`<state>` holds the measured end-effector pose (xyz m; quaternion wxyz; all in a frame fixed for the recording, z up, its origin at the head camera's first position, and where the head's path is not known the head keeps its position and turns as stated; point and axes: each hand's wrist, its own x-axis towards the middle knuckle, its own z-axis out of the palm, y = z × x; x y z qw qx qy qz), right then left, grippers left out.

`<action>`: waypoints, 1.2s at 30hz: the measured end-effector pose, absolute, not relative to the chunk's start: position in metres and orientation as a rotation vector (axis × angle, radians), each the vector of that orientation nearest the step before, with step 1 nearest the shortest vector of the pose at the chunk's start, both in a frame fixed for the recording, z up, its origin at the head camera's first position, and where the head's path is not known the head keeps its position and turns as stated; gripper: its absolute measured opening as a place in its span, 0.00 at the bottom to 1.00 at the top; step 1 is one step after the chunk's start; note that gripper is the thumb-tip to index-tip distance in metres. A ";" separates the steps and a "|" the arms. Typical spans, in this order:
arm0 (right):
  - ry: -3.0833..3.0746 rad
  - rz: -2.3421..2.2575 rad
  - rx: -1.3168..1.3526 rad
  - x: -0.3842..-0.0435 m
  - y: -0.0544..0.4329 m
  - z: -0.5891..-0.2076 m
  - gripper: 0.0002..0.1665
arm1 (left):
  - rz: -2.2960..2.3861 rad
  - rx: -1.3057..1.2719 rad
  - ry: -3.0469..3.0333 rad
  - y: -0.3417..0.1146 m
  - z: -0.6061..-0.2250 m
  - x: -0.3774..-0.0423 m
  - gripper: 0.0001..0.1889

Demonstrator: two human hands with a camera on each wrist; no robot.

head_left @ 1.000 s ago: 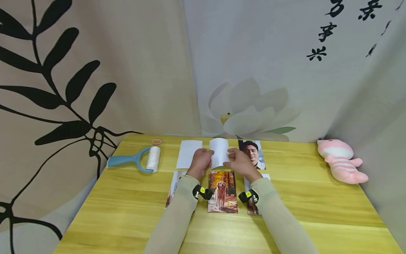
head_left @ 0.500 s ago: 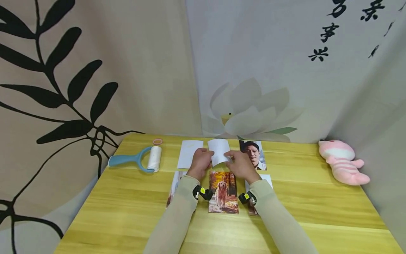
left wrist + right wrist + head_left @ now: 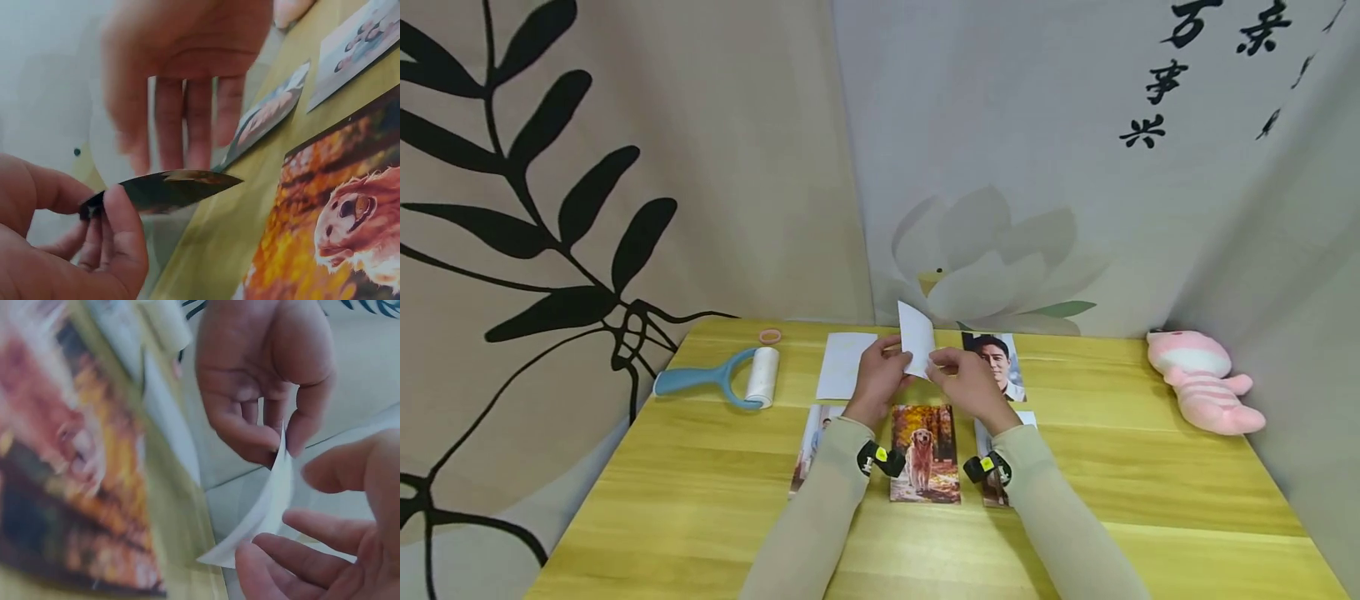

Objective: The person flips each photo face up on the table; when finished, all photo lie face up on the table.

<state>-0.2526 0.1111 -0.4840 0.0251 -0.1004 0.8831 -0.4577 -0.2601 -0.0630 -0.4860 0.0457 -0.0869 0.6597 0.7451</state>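
Note:
A photo print (image 3: 916, 340), its white back toward the head camera, is lifted above the table and bends slightly. My left hand (image 3: 878, 379) pinches it by its lower edge, thumb on one side and fingers on the other. In the left wrist view the dark picture side of the print (image 3: 162, 190) shows. My right hand (image 3: 967, 382) is beside the print with fingers extended; in the right wrist view its fingertips (image 3: 250, 562) are at the white back, thumb apart. Nearest below lies a photo of a golden dog (image 3: 925, 454).
A face-down white print (image 3: 844, 367) lies left, a man's portrait photo (image 3: 997, 367) right. Sleeves partly cover two more photos, a left one (image 3: 808, 442) and a right one (image 3: 995, 495). Farther off are a blue-handled lint roller (image 3: 700, 379), a pink ring (image 3: 770, 336) and a pink plush toy (image 3: 1206, 383).
The print has risen, turned and tilted more upright. My left hand keeps its pinch, while the right fingers have shifted toward the print's lower right edge.

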 end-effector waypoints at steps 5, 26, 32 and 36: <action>2.465 -1.707 -0.196 -0.256 0.106 -0.478 0.30 | 2.234 -0.139 2.126 -0.057 -0.479 -0.254 0.22; 2.235 -2.025 -0.081 -0.254 0.113 -0.473 0.22 | 2.127 -0.043 2.261 -0.056 -0.476 -0.245 0.16; 2.222 -2.067 -0.094 -0.250 0.114 -0.470 0.19 | 2.104 -0.248 2.396 -0.068 -0.479 -0.249 0.15; 2.199 -2.086 -0.088 -0.249 0.115 -0.469 0.20 | 2.078 -0.242 2.307 -0.074 -0.486 -0.250 0.18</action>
